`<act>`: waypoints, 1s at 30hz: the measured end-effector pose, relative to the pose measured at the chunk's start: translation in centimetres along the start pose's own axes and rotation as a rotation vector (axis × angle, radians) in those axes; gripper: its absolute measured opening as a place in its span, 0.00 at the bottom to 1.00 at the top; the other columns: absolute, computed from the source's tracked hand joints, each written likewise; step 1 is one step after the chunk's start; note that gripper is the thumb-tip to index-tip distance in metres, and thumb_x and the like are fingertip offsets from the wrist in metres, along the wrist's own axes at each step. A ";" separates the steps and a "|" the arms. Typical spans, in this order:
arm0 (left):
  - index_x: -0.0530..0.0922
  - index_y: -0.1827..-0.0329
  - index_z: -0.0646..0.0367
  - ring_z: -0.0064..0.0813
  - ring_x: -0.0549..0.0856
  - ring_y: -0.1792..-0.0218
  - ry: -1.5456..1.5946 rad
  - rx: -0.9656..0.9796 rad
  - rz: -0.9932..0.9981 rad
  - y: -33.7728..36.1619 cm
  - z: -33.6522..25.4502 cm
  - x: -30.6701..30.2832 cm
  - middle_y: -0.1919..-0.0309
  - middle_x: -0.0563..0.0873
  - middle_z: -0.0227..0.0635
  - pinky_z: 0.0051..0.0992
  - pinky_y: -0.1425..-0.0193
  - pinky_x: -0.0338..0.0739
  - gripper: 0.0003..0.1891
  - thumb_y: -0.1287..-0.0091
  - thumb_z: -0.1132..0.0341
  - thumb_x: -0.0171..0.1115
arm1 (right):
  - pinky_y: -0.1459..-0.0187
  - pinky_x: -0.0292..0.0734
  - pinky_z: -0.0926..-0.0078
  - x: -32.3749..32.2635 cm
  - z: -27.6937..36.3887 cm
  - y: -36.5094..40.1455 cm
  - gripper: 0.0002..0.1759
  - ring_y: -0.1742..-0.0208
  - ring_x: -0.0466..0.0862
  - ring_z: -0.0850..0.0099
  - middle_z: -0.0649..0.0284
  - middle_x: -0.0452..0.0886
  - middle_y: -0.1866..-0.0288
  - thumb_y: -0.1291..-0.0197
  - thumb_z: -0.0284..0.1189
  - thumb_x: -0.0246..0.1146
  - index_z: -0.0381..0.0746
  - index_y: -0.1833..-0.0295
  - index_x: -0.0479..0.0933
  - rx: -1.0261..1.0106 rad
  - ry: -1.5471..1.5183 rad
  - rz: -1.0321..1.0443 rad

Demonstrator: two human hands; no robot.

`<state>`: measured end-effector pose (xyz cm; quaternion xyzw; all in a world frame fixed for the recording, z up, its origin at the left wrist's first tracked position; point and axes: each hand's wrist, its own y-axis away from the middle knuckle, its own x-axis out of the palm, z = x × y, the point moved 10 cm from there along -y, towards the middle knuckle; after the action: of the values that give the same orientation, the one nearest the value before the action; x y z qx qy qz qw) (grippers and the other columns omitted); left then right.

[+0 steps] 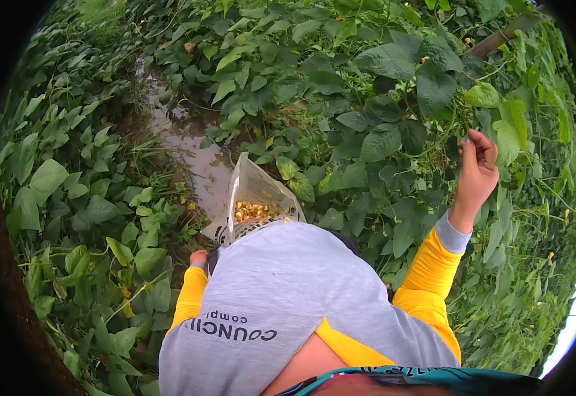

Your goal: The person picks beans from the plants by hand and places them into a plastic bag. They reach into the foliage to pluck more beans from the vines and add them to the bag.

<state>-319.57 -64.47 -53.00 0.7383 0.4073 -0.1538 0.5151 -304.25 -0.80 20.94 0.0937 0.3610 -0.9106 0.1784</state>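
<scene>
My right hand point(478, 173) is raised among the climbing vines on the right. Its fingers are curled in with the thumb against them, and anything between them is too small to make out. Just beside the fingertips hang a pale green leaf point(507, 142) and thin stems. Low at my left side, my left hand point(199, 257) shows only in part, its fingers hidden. An open whitish plastic sack point(268, 185) with dark print hangs at my waist. Inside it lie many small yellow pieces point(252, 211), too small to name.
Dense leafy plants point(90, 198) cover both sides. A muddy, wet furrow point(192, 152) runs ahead between them. A wooden pole point(503, 36) slants through the foliage at the upper right. A few yellowed leaves point(127, 303) show at the left.
</scene>
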 end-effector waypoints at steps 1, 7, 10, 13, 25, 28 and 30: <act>0.92 0.52 0.51 0.37 0.92 0.54 0.022 -0.005 -0.008 0.0 -0.1 0.0 0.56 0.94 0.38 0.35 0.42 0.84 0.12 0.35 0.63 0.69 | 0.52 0.78 0.79 0.9 1.9 1.0 0.10 0.54 0.81 0.80 0.63 0.84 0.51 0.32 0.14 0.64 0.32 0.47 0.82 -0.056 -0.082 -0.020; 0.92 0.51 0.53 0.34 0.92 0.55 0.207 -0.116 0.009 -0.2 -0.3 -0.1 0.56 0.94 0.39 0.33 0.43 0.84 0.12 0.37 0.64 0.71 | 0.49 0.81 0.68 20.8 5.8 15.7 0.14 0.51 0.84 0.58 0.56 0.82 0.48 0.42 0.17 0.70 0.37 0.50 0.83 -0.250 -0.110 0.777; 0.92 0.51 0.53 0.33 0.92 0.55 0.228 -0.117 -0.003 0.2 -1.3 -0.9 0.56 0.94 0.39 0.33 0.43 0.84 0.13 0.37 0.64 0.72 | 0.49 0.84 0.63 25.0 4.2 21.6 0.11 0.46 0.85 0.59 0.58 0.85 0.43 0.40 0.21 0.70 0.39 0.51 0.85 -0.374 -0.011 1.075; 0.92 0.50 0.54 0.32 0.92 0.55 0.186 -0.115 -0.060 0.6 -1.4 -2.2 0.55 0.94 0.39 0.32 0.43 0.84 0.13 0.37 0.63 0.72 | 0.51 0.85 0.63 26.1 3.4 18.5 0.09 0.47 0.87 0.62 0.59 0.86 0.44 0.38 0.22 0.71 0.40 0.52 0.85 -0.245 -0.045 1.007; 0.84 0.45 0.56 0.25 0.83 0.75 0.979 -0.349 -0.118 -2.5 -2.0 -7.6 0.68 0.87 0.31 0.28 0.77 0.74 0.10 0.26 0.71 0.62 | 0.49 0.82 0.65 33.0 -2.6 17.4 0.10 0.52 0.87 0.57 0.56 0.86 0.52 0.36 0.28 0.68 0.37 0.51 0.86 0.026 -0.112 1.177; 0.84 0.46 0.58 0.26 0.82 0.77 1.035 -0.344 -0.144 -4.8 -0.9 -7.9 0.70 0.86 0.32 0.28 0.78 0.73 0.10 0.28 0.72 0.63 | 0.48 0.82 0.70 34.4 -5.0 12.7 0.12 0.50 0.87 0.65 0.59 0.87 0.50 0.34 0.28 0.68 0.36 0.48 0.86 0.162 -0.228 0.959; 0.85 0.49 0.58 0.27 0.79 0.81 0.946 -0.340 -0.189 -5.3 -0.9 -9.3 0.75 0.83 0.33 0.29 0.80 0.72 0.09 0.31 0.74 0.63 | 0.47 0.80 0.76 33.4 -6.6 6.7 0.12 0.49 0.85 0.75 0.64 0.86 0.49 0.31 0.25 0.67 0.35 0.45 0.86 0.228 -0.286 0.615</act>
<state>-329.61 -67.02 -49.97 0.5927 0.6801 0.2200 0.3710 -332.04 -9.35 1.94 0.0887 0.1832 -0.8526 0.4813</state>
